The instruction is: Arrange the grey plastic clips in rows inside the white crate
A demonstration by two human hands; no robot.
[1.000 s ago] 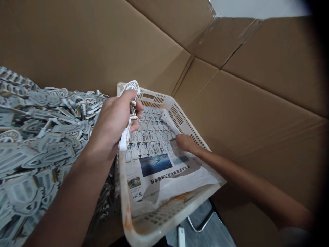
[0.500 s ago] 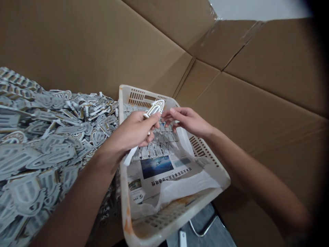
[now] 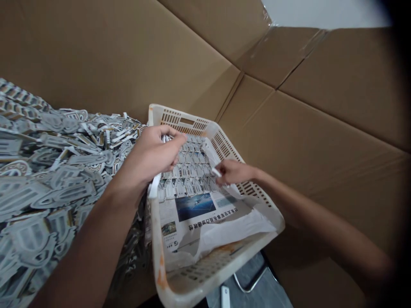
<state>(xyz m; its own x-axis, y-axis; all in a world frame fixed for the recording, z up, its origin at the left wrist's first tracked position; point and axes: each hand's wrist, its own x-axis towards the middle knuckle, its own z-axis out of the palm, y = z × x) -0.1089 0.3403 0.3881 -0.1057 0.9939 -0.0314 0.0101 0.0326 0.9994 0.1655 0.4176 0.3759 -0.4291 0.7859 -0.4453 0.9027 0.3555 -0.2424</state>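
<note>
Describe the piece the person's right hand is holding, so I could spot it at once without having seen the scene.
Find the white plastic basket lined with newspaper, set against the cardboard wall. At the right edge of the neat rows of grey-white pieces inside it, the right hand pinches one small white piece. Unlike its neighbours lying flat in rows, it is lifted between fingertips.

Cream-white plastic basket (image 3: 224, 147) with slotted walls and an orange-brown stain at seven o'clock on its rim. Inside, newsprint (image 3: 199, 218) shows black characters and a blue photo. Grey-and-white plaques (image 3: 189, 171) sit in rows at twelve o'clock. The heap (image 3: 48, 171) at nine o'clock is grey, white, touches of gold. Brown cardboard (image 3: 305, 128) all round.
</note>
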